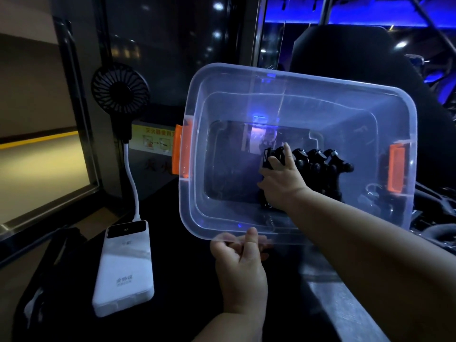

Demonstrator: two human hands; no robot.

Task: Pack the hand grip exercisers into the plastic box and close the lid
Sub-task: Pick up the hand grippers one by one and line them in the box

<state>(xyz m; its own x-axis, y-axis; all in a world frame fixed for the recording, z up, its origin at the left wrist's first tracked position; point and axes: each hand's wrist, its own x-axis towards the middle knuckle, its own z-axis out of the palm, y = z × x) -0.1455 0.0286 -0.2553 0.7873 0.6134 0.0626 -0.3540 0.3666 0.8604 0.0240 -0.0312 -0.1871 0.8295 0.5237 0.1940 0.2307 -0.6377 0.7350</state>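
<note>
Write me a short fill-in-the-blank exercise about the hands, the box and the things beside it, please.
1. The left hand grips the near rim of the clear plastic ____.
2. The right hand reaches inside the box and holds a ____ hand grip exerciser.
3. The latches at the box's two ends are ____.
4. A ____ cable links the power bank to the small fan.

Missing words: box; black; orange; white.
</note>
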